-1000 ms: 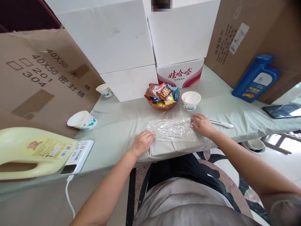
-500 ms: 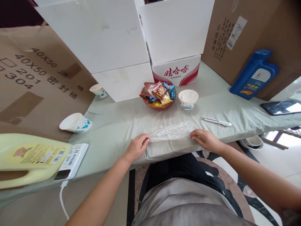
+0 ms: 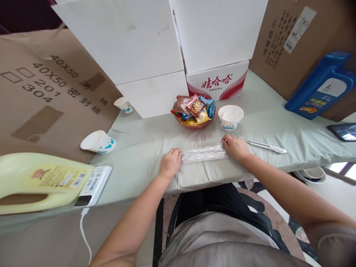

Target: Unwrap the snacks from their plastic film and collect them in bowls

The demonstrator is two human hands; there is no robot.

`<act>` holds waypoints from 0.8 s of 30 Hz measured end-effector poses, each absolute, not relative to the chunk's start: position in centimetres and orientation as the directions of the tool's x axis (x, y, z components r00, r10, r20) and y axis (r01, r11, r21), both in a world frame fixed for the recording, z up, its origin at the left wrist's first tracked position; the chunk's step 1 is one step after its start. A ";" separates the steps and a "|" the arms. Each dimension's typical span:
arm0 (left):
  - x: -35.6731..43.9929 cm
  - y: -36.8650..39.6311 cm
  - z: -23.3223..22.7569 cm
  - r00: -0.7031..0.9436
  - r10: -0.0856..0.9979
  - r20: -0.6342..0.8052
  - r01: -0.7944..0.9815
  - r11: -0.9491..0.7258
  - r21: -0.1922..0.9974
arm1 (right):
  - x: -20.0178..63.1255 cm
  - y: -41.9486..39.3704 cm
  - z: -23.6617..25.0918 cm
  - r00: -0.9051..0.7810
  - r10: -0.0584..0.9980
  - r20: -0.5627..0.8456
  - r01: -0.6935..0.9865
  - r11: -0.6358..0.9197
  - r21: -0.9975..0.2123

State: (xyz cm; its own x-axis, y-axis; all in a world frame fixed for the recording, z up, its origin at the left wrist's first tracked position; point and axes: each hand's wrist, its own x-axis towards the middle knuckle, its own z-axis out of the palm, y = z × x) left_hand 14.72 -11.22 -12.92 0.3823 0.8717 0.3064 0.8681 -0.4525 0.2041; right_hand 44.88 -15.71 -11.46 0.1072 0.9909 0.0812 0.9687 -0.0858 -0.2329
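Note:
A crinkled strip of clear plastic film point(image 3: 204, 153) lies flat on the cloth-covered table point(image 3: 150, 141), close to its front edge. At the strip's left end, my left hand point(image 3: 171, 162) is closed with the film's edge between its fingers. The opposite end is pinched by my right hand point(image 3: 236, 147), whose fingers cover the film's corner. Just behind the film stands a bowl of wrapped snacks point(image 3: 194, 124), and a paper cup point(image 3: 230, 118) with something whitish in it is beside the bowl. A white pen point(image 3: 267, 147) rests to the right of my right hand.
White boxes point(image 3: 119, 44) stand at the back between brown cartons point(image 3: 55, 89). On the left are a tilted paper cup point(image 3: 98, 142), a yellow jug point(image 3: 41, 181) and a white power bank point(image 3: 94, 187) with a cable. A blue bottle point(image 3: 319, 89) and a phone point(image 3: 343, 131) are at right.
Both hands have moved further back along the film's ends, and the strip now looks narrower and straighter. The whole view has shifted slightly, so the surroundings appear further right.

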 end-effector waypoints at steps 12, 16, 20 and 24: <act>19.2 -15.2 -10.9 0.601 0.679 0.422 0.726 -0.685 0.068 | 44.3 -17.3 -11.5 -0.489 0.819 0.299 0.835 0.539 -0.112; 19.8 -15.6 -12.2 0.537 0.780 0.322 0.804 -0.589 0.084 | 45.3 -21.1 -12.8 -0.536 0.824 0.184 0.824 0.558 -0.101; 20.2 -16.6 -12.8 0.542 0.765 0.347 0.780 -0.612 0.130 | 45.9 -26.6 -13.5 -0.542 0.805 0.239 0.819 0.570 -0.061; 21.8 -18.1 -13.1 0.572 0.742 0.350 0.720 -0.659 0.219 | 46.0 -29.9 -14.1 -0.481 0.762 0.433 0.823 0.563 -0.077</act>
State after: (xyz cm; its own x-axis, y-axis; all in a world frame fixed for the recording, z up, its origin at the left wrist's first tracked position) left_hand 21.84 -18.11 -13.13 0.5724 0.7417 0.3496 0.7198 -0.6588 0.2190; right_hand 45.97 -29.88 -14.14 -0.4811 0.7622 0.4331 0.8228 0.5631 -0.0770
